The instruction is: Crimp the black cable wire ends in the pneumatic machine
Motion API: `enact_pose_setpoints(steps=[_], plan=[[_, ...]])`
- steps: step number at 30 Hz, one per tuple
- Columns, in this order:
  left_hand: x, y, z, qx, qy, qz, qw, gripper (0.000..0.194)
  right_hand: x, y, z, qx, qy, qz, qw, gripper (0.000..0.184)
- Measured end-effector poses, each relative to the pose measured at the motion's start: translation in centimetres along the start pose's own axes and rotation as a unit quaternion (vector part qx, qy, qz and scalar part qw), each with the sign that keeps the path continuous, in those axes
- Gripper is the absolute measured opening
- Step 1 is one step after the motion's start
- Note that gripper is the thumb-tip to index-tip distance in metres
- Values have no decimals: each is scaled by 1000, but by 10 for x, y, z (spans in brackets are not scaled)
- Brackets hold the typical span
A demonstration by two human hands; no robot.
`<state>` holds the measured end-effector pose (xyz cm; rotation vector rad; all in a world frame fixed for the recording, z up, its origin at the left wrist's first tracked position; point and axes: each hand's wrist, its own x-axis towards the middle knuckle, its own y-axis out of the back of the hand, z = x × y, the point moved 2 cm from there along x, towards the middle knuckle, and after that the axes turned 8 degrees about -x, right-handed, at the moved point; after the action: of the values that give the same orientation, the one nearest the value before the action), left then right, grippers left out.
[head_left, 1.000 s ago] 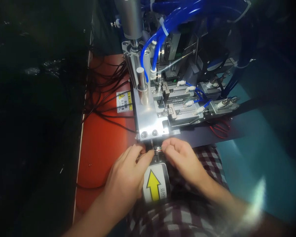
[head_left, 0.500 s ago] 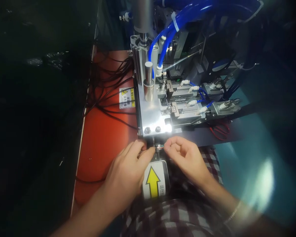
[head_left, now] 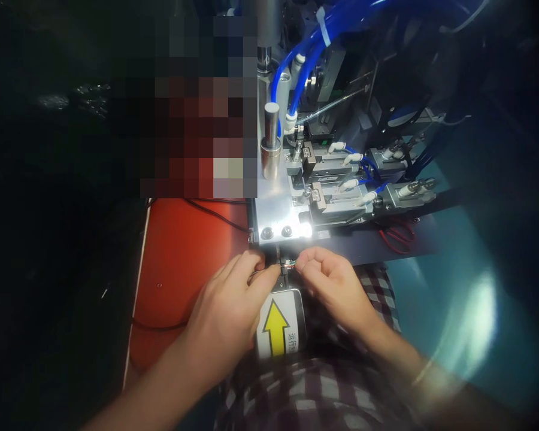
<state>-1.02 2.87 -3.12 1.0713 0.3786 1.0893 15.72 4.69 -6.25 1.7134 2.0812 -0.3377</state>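
A small thin part with red and green bits [head_left: 289, 264] lies across a narrow track, just in front of the machine's metal head; its exact kind is too small to make out. The thumb and fingers of my right hand [head_left: 332, 281] are pinched together at its right end. At its left end sits the thumb of my left hand [head_left: 229, 299], whose fingers are curled closed against the edge of the head. What lies inside the left fingers is hidden. Below the part, a white label with a yellow arrow [head_left: 276, 326] faces up.
A polished metal block [head_left: 273, 203] with bolts rises right behind my hands. Blue air hoses [head_left: 309, 54] and small cylinders [head_left: 341, 200] reach to the right. On the left lies an orange-red panel [head_left: 175, 257] with black cables [head_left: 215, 215]. Part of the upper left is pixelated.
The view has shifted slightly, so things sit a little further left and higher. Both hands keep nearly the same pose at the small part.
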Motion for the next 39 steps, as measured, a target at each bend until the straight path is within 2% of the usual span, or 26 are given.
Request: enact_pose_setpoints(steps=[9, 15, 18, 21, 26, 33, 36, 39], plan=[[-2, 0, -1, 6, -1, -4, 1000, 31, -1, -5, -4, -14, -26, 39, 999, 6], [-2, -1, -2, 1, 6, -13, 1000, 34, 6, -4, -7, 75, -96, -30, 992, 18], [-1, -1, -2, 5, 3, -5, 1000, 32, 7, -1, -6, 78, -96, -55, 991, 22], [0, -1, -2, 7, 2, 1, 1000, 31, 5, 4, -3, 49, -59, -54, 996, 18], [0, -1, -1, 6, 7, -11, 1000, 30, -1, 7, -3, -36, -4, -7, 999, 14], [0, 0, -1, 1, 4, -10, 1000, 32, 0, 4, -4, -120, 92, 30, 988, 9], [0, 1, 0, 2, 8, -13, 1000, 32, -2, 6, -5, -208, 167, 58, 962, 9], [1, 1, 1, 3, 9, -12, 1000, 30, -6, 7, -10, -320, 273, 101, 902, 9]])
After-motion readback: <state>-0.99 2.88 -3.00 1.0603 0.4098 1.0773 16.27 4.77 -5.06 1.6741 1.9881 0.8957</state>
